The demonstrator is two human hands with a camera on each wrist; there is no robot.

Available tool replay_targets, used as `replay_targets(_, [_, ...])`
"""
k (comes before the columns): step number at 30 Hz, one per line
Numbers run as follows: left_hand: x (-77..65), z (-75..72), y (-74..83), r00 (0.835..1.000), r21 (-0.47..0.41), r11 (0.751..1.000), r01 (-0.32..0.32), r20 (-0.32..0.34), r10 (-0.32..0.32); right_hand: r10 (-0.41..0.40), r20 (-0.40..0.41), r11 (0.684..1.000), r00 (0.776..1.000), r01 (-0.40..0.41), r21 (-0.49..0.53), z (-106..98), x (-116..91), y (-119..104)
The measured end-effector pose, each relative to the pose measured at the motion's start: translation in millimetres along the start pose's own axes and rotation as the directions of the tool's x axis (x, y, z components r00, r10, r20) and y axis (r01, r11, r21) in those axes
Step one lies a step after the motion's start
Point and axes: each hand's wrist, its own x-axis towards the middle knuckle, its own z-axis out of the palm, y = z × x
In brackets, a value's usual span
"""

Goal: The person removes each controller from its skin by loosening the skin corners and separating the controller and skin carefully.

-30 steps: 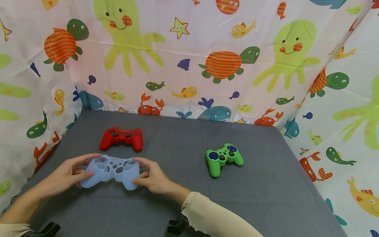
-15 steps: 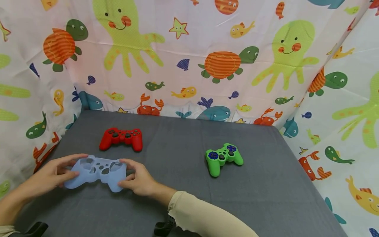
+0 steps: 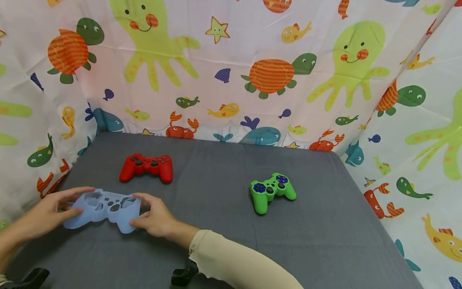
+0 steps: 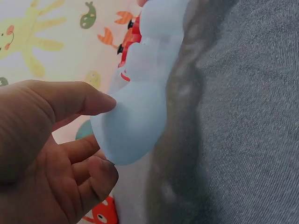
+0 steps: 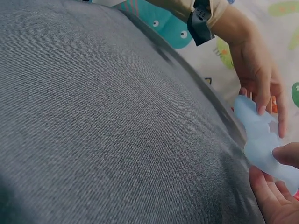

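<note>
Between both hands is a pale blue silicone controller cover [image 3: 102,210], with cut-out openings facing up and a shadow on the cloth below it. My left hand [image 3: 54,212] pinches its left grip, thumb on the near side. At the other end my right hand [image 3: 155,214] pinches the right grip between thumb and fingers. The left wrist view shows the thumb against the smooth rounded end of the cover [image 4: 133,121]. In the right wrist view, both hands hold the cover [image 5: 261,144] by its two ends. Just behind it lies a red game controller [image 3: 146,167].
A green game controller [image 3: 272,192] with blue buttons lies right of centre on the grey cloth-covered table [image 3: 325,241]. A curtain [image 3: 223,40] printed with sea animals hangs along the back and both sides.
Both hands have carried the pale blue cover to the left across the table, toward its left edge. The red and green controllers have stayed where they were.
</note>
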Motion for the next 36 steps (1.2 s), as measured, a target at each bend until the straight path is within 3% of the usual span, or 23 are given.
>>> replay_targets(5, [-0.5, -4.6, -12.9, 1.000, 0.011, 1.000, -0.016, -0.019, 0.016, 0.005, -0.001, 1.000, 1.000, -0.005, -0.001, 7.3, 7.5, -0.6])
replay_targets(9, [-0.9, -8.2, -22.0, 1.000, 0.024, 1.000, 0.007, -0.008, -0.007, 0.019, 0.003, 1.000, 1.000, -0.019, -0.001, 13.3, 13.4, -2.4])
replay_targets(17, [-2.2, -15.1, -28.1, 0.999, 0.062, 0.997, 0.037, 0.021, -0.039, 0.052, 0.005, 0.999, 0.999, -0.052, -0.012, 24.1, 21.4, -7.6])
replay_targets(24, [-2.4, -20.7, -28.5, 0.989, 0.111, 0.992, 0.061, 0.126, -0.075, 0.077, -0.014, 0.996, 0.997, -0.078, -0.049, 32.2, 24.1, -9.8])
replay_targets(29, [-3.1, -19.5, -36.1, 0.990, 0.108, 0.993, 0.045, 0.131, -0.059, 0.090, 0.023, 0.992, 0.996, -0.088, -0.088, 33.4, 25.3, -7.7])
replay_targets(36, [-4.8, -19.4, -43.1, 0.972, 0.101, 0.988, 0.121, 0.188, -0.138, 0.074, 0.034, 0.980, 0.997, -0.067, -0.187, 32.7, 28.2, -3.8])
